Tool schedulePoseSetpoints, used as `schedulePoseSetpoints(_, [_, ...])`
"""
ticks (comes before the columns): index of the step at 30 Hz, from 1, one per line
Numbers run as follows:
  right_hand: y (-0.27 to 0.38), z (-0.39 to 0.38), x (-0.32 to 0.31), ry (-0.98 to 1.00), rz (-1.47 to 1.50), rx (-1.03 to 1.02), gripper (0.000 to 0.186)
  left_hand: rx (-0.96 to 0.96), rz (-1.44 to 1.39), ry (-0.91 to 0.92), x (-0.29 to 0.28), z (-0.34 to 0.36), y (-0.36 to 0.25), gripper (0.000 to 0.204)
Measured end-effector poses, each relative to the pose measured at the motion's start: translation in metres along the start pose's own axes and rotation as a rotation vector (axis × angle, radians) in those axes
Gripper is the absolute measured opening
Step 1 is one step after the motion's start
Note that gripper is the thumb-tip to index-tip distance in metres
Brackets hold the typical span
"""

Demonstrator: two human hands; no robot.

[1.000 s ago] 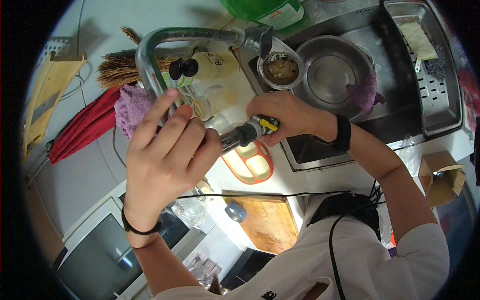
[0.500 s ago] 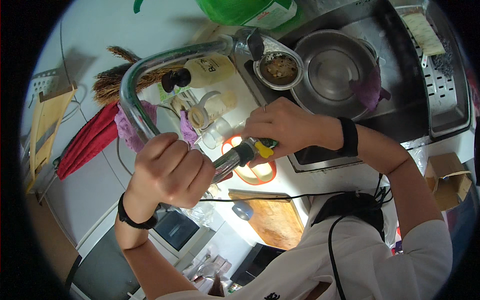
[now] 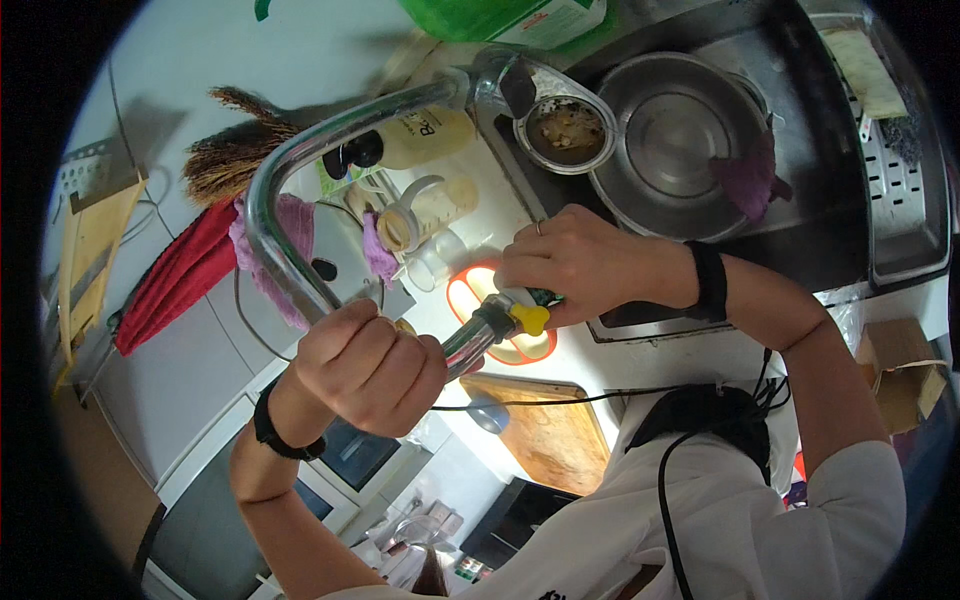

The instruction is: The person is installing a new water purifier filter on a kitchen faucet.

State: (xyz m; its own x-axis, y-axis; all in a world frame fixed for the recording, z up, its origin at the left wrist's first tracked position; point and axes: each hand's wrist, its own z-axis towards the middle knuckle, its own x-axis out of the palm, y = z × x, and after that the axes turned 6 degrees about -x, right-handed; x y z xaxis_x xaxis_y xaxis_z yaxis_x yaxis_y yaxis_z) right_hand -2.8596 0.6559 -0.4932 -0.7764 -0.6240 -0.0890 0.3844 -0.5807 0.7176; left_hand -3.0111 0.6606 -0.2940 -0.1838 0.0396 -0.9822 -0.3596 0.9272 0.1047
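Observation:
My left hand point(image 3: 372, 362) is closed round the lower part of a curved chrome faucet spout point(image 3: 278, 215). At the spout's free end sits a dark green and grey hose fitting with a yellow wing screw point(image 3: 530, 320). My right hand point(image 3: 585, 265) is closed on that fitting, its fingertips partly hidden behind it. Right beneath this end lies a divided white tray with an orange rim point(image 3: 548, 352), partly covered by the hands and pipe. Beyond my right hand, a metal bowl point(image 3: 672, 140) stands in the dark sink point(image 3: 822, 150), a purple cloth point(image 3: 750, 175) over its edge.
A strainer point(image 3: 565, 135) with food scraps sits beside the bowl. Several bottles stand on the counter, including a pale yellow one point(image 3: 430, 140) and a large green one point(image 3: 500, 15). Bristle brushes point(image 3: 235, 150), a red cloth point(image 3: 185, 275) and a wooden board point(image 3: 545, 435) lie around.
My left hand and the spout's free end have shifted slightly right in view, while the whole scene also moved a little. Both hands keep their hold.

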Motion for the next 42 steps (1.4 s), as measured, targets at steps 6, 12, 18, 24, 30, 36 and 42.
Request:
schedulePoseSetpoints(6, [-0.003, 0.001, 0.005, -0.022, -0.135, -0.053, 0.036, -0.018, -0.031, 0.018, -0.002, 0.005, -0.002, 0.022])
schedulePoseSetpoints(12, [-0.006, -0.001, 0.005, -0.083, -0.249, -0.098, 0.034, -0.022, -0.020, -0.060, 0.006, 0.008, -0.002, 0.028])
schedulePoseSetpoints(18, [-0.009, 0.002, 0.001, -0.089, -0.057, -0.098, 0.035, -0.035, -0.007, -0.092, 0.004, 0.007, -0.002, 0.028])
schedulePoseSetpoints(24, [-0.011, 0.005, -0.003, -0.045, 0.128, -0.093, 0.035, -0.078, -0.012, 0.000, -0.004, 0.011, -0.004, 0.028])
schedulePoseSetpoints(30, [-0.007, 0.012, -0.016, 0.019, 0.152, -0.062, 0.030, -0.080, -0.016, -0.027, -0.002, 0.011, -0.003, 0.026])
schedulePoseSetpoints(36, [0.001, 0.013, -0.019, 0.099, 0.160, -0.008, 0.031, -0.108, -0.010, 0.019, -0.008, 0.013, -0.001, 0.025])
schedulePoseSetpoints(42, [0.028, 0.008, -0.007, -0.054, 0.520, 0.299, 0.036, -0.152, -0.082, -0.005, -0.014, 0.024, 0.018, 0.034])
